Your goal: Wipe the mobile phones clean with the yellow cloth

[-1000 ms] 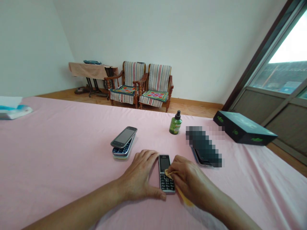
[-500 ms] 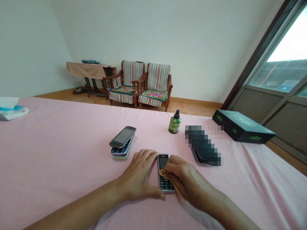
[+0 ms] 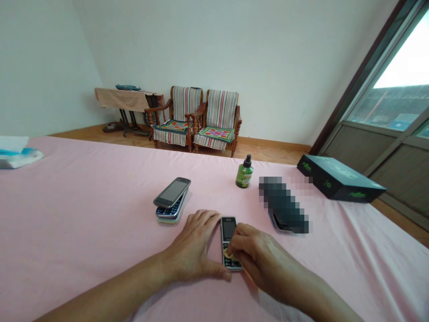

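A keypad mobile phone (image 3: 229, 229) lies face up on the pink cloth, its small screen toward the far end. My left hand (image 3: 192, 250) steadies it from the left, fingertips at the top corner and thumb at the bottom edge. My right hand (image 3: 258, 252) is closed on a yellow cloth (image 3: 229, 255), pressed against the phone's keys. Much of the cloth and part of the keypad are hidden under that hand. Left of them, a grey touchscreen phone (image 3: 172, 192) rests tilted on top of other phones (image 3: 169, 212).
Beyond the phone stands a green spray bottle (image 3: 244, 174). A blurred-out dark object (image 3: 283, 203) lies on the right over other dark devices. A black box (image 3: 340, 179) sits at the far right, a tissue pack (image 3: 20, 156) at the far left, all on the pink tablecloth (image 3: 100, 197).
My right hand has slid the yellow cloth down the phone, from just below the screen onto the lower keys. My left hand and the phone have stayed in place.
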`<state>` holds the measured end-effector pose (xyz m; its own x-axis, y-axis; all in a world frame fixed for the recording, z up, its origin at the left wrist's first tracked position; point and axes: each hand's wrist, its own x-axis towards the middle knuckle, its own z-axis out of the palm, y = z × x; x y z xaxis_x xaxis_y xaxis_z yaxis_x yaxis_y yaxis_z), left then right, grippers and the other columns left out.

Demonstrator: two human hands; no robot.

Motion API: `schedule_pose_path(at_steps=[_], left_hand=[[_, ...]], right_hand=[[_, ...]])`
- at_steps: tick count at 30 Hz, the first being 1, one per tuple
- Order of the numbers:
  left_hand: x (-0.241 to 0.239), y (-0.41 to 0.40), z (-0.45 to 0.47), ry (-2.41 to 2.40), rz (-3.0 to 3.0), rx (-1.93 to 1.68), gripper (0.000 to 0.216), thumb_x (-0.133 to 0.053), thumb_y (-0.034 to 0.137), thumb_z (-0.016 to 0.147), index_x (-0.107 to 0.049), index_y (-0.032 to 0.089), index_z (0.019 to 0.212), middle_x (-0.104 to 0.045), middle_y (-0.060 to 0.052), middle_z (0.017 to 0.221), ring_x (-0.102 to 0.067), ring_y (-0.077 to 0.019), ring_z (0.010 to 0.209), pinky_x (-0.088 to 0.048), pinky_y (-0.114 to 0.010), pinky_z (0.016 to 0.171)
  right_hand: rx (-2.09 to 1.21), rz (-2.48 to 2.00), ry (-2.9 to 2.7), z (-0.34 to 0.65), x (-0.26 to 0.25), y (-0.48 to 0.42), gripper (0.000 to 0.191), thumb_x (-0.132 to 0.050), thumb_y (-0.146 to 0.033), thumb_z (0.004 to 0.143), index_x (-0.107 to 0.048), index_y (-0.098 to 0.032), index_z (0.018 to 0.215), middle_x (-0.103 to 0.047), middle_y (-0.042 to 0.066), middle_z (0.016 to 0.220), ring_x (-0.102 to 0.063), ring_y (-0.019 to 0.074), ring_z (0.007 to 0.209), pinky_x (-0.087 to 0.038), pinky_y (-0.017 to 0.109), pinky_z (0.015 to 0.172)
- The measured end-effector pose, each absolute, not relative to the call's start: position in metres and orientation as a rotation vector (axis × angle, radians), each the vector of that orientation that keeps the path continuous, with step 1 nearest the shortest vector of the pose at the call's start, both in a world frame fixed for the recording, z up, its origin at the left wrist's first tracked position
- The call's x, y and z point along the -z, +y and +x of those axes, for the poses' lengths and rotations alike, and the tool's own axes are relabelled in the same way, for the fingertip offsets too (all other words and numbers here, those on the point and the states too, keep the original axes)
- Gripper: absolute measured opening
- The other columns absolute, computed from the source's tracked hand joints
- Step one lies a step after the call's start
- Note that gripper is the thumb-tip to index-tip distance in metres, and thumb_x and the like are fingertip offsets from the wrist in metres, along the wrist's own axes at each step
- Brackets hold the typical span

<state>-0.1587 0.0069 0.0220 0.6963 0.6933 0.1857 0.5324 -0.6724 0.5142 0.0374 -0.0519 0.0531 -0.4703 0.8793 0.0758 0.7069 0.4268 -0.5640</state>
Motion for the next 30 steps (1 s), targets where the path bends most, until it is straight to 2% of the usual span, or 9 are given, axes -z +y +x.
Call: schedule_pose_path(at_steps=[4, 12, 19, 24, 30], left_hand=[[-0.02, 0.007, -0.16, 0.946, 2.488, -0.513, 0.094, -0.076, 0.067, 0.058, -0.044, 0.017, 0.13, -0.048, -0.015, 0.13, -0.044, -0.036, 0.117, -0.036, -0.052, 0.099], [-0.021, 0.008, -0.158, 0.939, 2.486, -0.516, 0.092, -0.076, 0.067, 0.058, -0.045, 0.02, 0.13, -0.049, -0.014, 0.128, -0.045, -0.0359, 0.116, -0.038, -0.051, 0.098], [-0.022, 0.007, -0.159, 0.948, 2.487, -0.519, 0.093, -0.076, 0.068, 0.058, -0.043, 0.02, 0.131, -0.049, -0.014, 0.128, -0.045, -0.0365, 0.115, -0.037, -0.052, 0.098], [-0.021, 0.008, -0.159, 0.934, 2.49, -0.52, 0.093, -0.076, 0.067, 0.059, -0.042, 0.019, 0.131, -0.048, -0.015, 0.129, -0.044, -0.0362, 0.117, -0.037, -0.052, 0.098], [-0.019, 0.007, -0.159, 0.945, 2.497, -0.518, 0.093, -0.076, 0.067, 0.058, -0.043, 0.019, 0.131, -0.048, -0.015, 0.129, -0.044, -0.0361, 0.116, -0.036, -0.051, 0.098]], right_hand=[[-0.677, -1.328, -2.296, 0.041, -0.05, -0.052, 0.021, -0.05, 0.002, 0.08, -0.058, -0.015, 0.072, -0.054, 0.001, 0.081, -0.052, 0.0119, 0.072, -0.038, 0.023, 0.065], [-0.622, -1.316, -2.219, 0.028, -0.037, -0.049, 0.022, -0.05, -0.001, 0.084, -0.065, -0.016, 0.079, -0.056, 0.004, 0.085, -0.053, 0.0147, 0.078, -0.04, 0.024, 0.067], [-0.652, -1.321, -2.273, 0.036, -0.045, -0.049, 0.02, -0.053, 0.001, 0.078, -0.06, -0.015, 0.069, -0.054, 0.001, 0.082, -0.053, 0.012, 0.074, -0.038, 0.023, 0.066], [-0.653, -1.282, -2.26, 0.03, -0.04, -0.052, 0.02, -0.051, -0.001, 0.082, -0.061, -0.016, 0.073, -0.054, 0.002, 0.084, -0.054, 0.0127, 0.078, -0.039, 0.023, 0.067], [-0.663, -1.368, -2.252, 0.037, -0.046, -0.051, 0.019, -0.053, 0.001, 0.077, -0.057, -0.015, 0.069, -0.054, 0.002, 0.081, -0.052, 0.0122, 0.072, -0.038, 0.023, 0.065]])
